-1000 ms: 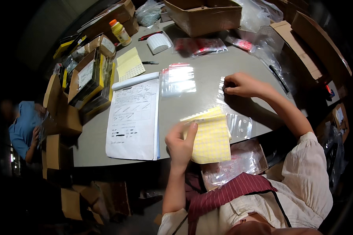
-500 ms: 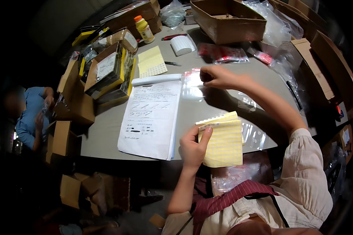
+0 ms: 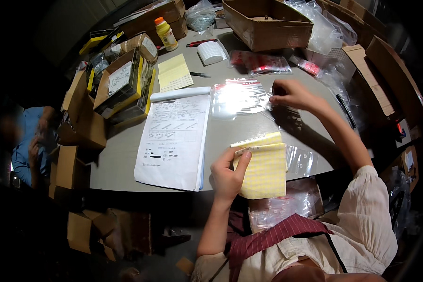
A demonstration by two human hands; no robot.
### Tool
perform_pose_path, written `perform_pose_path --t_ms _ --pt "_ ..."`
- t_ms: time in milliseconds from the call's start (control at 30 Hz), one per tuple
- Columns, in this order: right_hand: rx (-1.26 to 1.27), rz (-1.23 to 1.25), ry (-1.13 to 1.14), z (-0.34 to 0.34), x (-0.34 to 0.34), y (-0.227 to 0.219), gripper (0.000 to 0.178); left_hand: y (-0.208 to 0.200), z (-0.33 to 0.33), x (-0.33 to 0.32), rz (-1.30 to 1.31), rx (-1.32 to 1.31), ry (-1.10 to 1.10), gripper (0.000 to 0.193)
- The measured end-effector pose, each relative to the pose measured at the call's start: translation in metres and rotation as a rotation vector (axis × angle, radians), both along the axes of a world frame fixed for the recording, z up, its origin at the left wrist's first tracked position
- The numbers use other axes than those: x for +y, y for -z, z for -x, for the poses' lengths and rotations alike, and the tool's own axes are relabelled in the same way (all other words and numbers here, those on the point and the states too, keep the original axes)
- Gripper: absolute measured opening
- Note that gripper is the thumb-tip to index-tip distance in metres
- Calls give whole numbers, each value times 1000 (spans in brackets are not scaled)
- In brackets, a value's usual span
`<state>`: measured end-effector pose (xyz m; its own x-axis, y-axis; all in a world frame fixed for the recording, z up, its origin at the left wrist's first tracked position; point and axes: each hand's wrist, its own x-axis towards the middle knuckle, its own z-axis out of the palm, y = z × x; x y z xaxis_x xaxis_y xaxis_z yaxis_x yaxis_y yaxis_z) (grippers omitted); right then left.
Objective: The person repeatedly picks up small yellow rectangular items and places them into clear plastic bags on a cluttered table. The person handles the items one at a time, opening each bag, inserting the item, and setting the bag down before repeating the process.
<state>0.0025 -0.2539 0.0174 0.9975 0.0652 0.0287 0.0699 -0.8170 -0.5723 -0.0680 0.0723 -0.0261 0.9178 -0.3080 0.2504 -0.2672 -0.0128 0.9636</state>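
Note:
Yellow sticker sheets (image 3: 263, 174), folded or stacked, are pinched between the thumb and fingers of my left hand (image 3: 228, 173) near the table's front edge. Small printed marks run along their upper part. My right hand (image 3: 291, 95) is closed over the table, at the right side of clear zip bags (image 3: 239, 96) with red top strips. Thumb and fingertips are pressed together; whatever lies between them is too small to make out. More clear bags with small round spots (image 3: 300, 160) lie beside the sheets. An open notepad (image 3: 171, 141) with handwriting and drawings rests to the left.
Another yellow sticker sheet (image 3: 175, 73), a pen (image 3: 200, 74), a white label roll (image 3: 211, 51) and red-marked bags (image 3: 260, 63) lie farther back. A yellow bottle (image 3: 166, 34) and cardboard boxes (image 3: 268, 26) line the far edge. A person in blue (image 3: 32, 145) works at left.
My right hand has moved to the right across the clear bags, uncovering more of them. My left hand keeps its hold on the yellow sheets. The whole view has shifted slightly.

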Motion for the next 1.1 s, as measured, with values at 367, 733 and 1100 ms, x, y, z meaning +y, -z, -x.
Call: perform_pose_path --t_ms 367,733,1100 --pt "138 -54 -493 70 79 -44 29 -4 2 4 -113 -228 97 11" --pt "-543 410 -466 105 93 -12 29 -6 5 -3 -77 -136 86 12" --pt "-96 -163 -35 91 18 -27 15 -1 2 -3 -119 -87 12 20"
